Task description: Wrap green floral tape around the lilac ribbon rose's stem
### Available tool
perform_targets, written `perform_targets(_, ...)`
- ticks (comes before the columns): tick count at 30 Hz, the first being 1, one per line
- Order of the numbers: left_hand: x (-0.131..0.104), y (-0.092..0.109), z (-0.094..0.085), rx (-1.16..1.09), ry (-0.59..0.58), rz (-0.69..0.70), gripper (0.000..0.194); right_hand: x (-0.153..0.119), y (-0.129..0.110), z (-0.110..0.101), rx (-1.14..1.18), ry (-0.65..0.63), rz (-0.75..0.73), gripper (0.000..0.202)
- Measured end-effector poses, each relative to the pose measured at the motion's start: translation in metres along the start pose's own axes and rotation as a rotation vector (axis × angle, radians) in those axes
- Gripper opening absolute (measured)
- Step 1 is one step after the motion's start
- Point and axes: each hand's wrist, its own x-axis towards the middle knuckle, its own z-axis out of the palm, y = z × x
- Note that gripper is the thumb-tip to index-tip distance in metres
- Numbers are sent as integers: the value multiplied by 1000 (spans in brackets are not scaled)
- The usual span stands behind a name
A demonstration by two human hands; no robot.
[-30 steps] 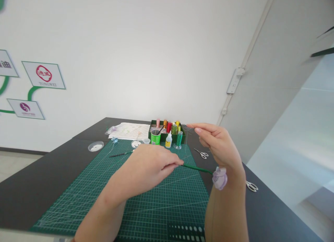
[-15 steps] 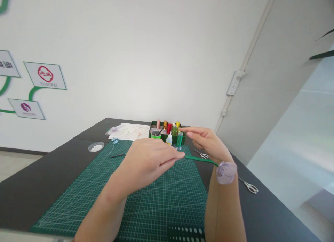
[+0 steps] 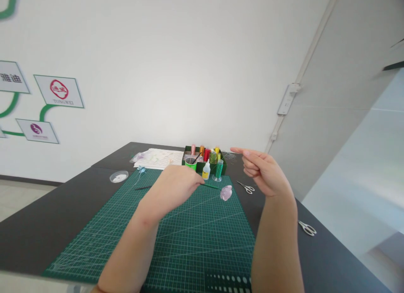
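My left hand (image 3: 179,181) is closed, thumb and fingertips pinching a green stem (image 3: 211,186). A pale purple flower (image 3: 226,193) forms the stem's right end, over the green cutting mat (image 3: 202,234). To the right, apart from the flower, I hold up my right hand (image 3: 263,169). Its index finger points left, the thumb presses against it and the other fingers curl in. What they hold, if anything, is too small to make out. Behind the stem stand a glue bottle (image 3: 206,171) and a green thread spool (image 3: 219,170).
A dark green box (image 3: 199,166) holds several thread spools at the back, with a green cup (image 3: 190,161) in front. White-handled scissors (image 3: 248,189) and a second pair (image 3: 307,229) lie right. A blue flower (image 3: 141,169), a clear dish (image 3: 119,176) and white paper (image 3: 159,157) are left.
My left hand has shifted slightly left with the stem, and the flower has swung away from my right wrist to over the mat. My right hand has moved right, its fingers curling tighter.
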Motion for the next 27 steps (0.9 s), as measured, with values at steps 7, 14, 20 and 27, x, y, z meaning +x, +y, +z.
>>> perform_targets(7,-7,-15,-16,-243,-234,68,27,10,9,-11,-17,16,35,41)
perform_targets(14,-20,-28,-18,55,-84,-196,28,11,10,-16,10,-13,47,39)
perform_targets(20,-12,-40,-14,146,-48,-324,31,-5,-5,-9,76,2,-46,25)
perform_targets(27,-12,-52,-20,-392,-356,-115,23,9,8,-21,89,237,-230,30)
